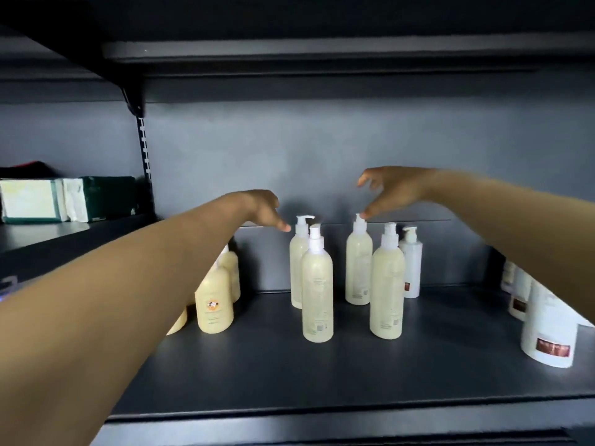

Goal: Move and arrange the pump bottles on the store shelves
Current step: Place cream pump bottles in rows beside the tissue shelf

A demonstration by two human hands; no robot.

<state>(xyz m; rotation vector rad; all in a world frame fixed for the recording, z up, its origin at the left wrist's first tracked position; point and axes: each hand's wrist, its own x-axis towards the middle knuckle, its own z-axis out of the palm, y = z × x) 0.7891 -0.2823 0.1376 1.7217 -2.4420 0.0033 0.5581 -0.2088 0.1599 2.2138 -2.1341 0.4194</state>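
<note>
Left hand (262, 210) reaching in, fingers loosely extended, empty, fingertip just short of the rear-left tall pale-yellow plastic pump bottle (298, 262), probably to nudge it into line. Right hand (391, 189) spread above, thumb tip touching the white pump of the rear-right pale-yellow pump bottle (359, 268) below it, likely steadying. Two matching front bottles (317, 291) on the dark metal shelf (322, 375), nearer than both hands. Labels too blurred to read.

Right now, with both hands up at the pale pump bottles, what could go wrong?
1. The right hand touches only the pump top of the back right bottle; a push there may tip it onto the front right bottle beside it.
2. The left hand reaches for the back left bottle, which the front left bottle overlaps; the forearm may brush the cream bottles.
</note>
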